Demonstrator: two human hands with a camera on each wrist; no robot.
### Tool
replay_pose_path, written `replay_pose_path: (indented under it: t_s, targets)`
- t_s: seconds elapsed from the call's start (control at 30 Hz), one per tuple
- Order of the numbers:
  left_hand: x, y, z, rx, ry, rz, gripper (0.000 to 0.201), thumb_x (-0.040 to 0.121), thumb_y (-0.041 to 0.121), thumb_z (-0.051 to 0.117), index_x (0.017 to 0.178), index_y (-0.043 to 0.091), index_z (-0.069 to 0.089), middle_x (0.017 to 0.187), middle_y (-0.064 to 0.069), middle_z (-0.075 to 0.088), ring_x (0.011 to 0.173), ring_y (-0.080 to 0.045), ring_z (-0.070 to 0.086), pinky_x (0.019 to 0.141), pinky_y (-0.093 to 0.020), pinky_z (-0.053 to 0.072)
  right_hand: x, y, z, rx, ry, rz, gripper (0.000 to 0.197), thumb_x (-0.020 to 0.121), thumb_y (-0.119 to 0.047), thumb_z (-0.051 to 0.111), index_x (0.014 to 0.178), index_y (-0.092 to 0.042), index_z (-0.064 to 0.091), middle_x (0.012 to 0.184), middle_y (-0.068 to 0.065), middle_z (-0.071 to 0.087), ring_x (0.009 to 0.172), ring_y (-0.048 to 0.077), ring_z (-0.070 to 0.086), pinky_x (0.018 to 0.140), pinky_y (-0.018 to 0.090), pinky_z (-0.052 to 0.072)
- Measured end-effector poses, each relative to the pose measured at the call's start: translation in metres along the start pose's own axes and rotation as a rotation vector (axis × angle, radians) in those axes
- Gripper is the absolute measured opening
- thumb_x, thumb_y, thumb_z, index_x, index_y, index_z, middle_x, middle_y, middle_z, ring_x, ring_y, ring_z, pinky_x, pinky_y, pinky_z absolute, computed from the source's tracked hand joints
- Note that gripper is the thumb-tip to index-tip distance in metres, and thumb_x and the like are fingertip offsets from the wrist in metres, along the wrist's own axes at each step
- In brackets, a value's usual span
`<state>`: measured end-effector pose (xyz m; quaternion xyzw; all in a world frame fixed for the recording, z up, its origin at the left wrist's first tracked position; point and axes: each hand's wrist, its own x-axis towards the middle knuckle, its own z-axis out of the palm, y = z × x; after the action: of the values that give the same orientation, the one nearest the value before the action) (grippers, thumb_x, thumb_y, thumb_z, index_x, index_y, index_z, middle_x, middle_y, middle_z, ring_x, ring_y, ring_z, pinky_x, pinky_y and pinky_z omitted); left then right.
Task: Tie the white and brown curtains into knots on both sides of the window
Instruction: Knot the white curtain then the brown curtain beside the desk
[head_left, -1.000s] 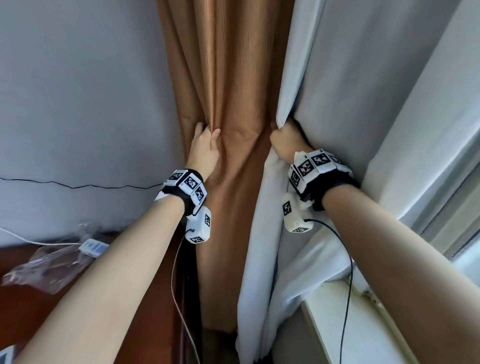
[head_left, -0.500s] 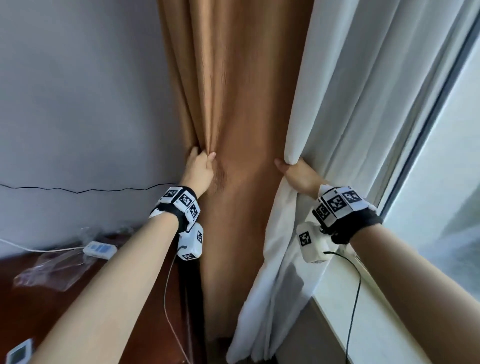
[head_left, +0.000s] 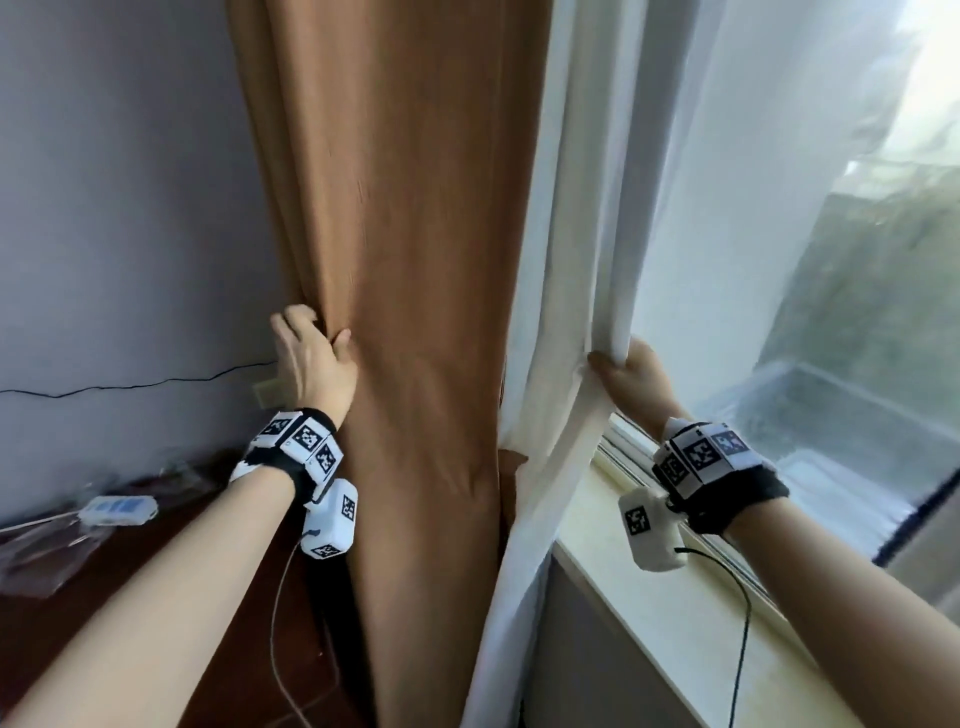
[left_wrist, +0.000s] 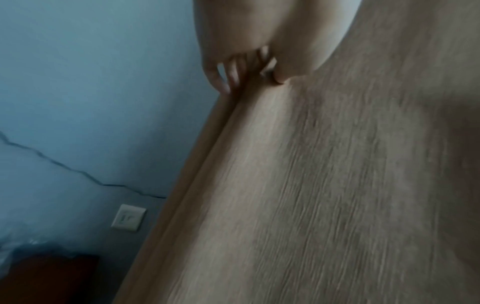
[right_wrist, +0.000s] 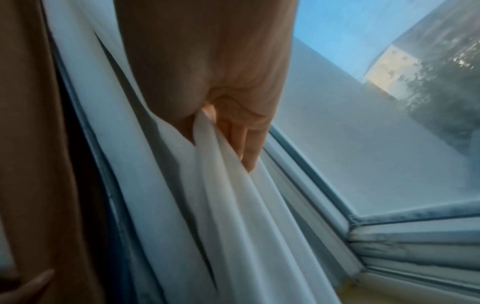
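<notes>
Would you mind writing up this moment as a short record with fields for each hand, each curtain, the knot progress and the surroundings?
left hand: left hand grips the left edge of the brown curtain
right hand: right hand pinches a fold of the white curtain
curtains: hang side by side, gathered, not crossed
knot: none tied yet
surroundings: window and sill at right; wall socket and dark wooden table at left
</notes>
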<state>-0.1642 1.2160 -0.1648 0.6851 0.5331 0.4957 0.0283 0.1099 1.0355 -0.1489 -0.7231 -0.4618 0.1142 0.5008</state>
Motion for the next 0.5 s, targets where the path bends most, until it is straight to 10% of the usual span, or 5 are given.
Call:
replay_pose_path:
  t_s: [0.13, 0.27, 0.4, 0.5]
  targets:
    - [-0.022, 0.062, -0.022, -0.04, -0.003, -0.011, 0.031, 0.079, -0.005, 0.051, 0.104, 0.01, 0.041, 0.092, -0.013, 0.055, 0.079, -0.036, 0.054, 0.061, -0.041, 0.04, -0.019, 0.004, -0.023, -0.059, 0.237, -0.169, 0.058, 0.091, -0.005, 0.05, 0.14, -0.014, 0.02, 0.092, 0.014, 0.058, 0.075, 0.034, 0.057, 0.063, 0.032, 0.04]
    - [-0.057, 0.137, -0.035, -0.305, -0.112, 0.393, 0.017, 0.086, 0.009, 0.058, 0.088, 0.009, 0.042, 0.069, -0.008, 0.048, 0.059, -0.026, 0.049, 0.058, -0.037, 0.042, -0.033, 0.002, -0.023, -0.026, 0.327, -0.513, 0.072, 0.092, -0.002, 0.051, 0.142, -0.032, 0.008, 0.129, 0.02, 0.052, 0.1, 0.034, 0.061, 0.08, 0.028, 0.045]
    - [-0.093, 0.198, -0.032, -0.246, -0.214, 0.314, 0.069, 0.078, 0.059, 0.064, 0.12, 0.012, 0.036, 0.111, -0.004, 0.05, 0.092, -0.019, 0.052, 0.077, -0.033, 0.045, -0.045, 0.0, -0.023, -0.008, 0.306, -0.7, 0.073, 0.088, 0.012, 0.049, 0.142, -0.03, 0.023, 0.137, 0.022, 0.042, 0.101, 0.017, 0.05, 0.083, 0.013, 0.036]
    - [-0.109, 0.222, -0.024, 0.004, -0.152, 0.322, 0.081, 0.075, 0.05, 0.068, 0.135, 0.013, 0.028, 0.127, -0.007, 0.042, 0.113, -0.026, 0.05, 0.077, -0.042, 0.052, -0.048, 0.008, -0.032, -0.021, 0.308, -0.669, 0.086, 0.085, 0.017, 0.048, 0.142, -0.041, 0.021, 0.15, 0.023, 0.028, 0.076, 0.013, 0.053, 0.071, 0.024, 0.045]
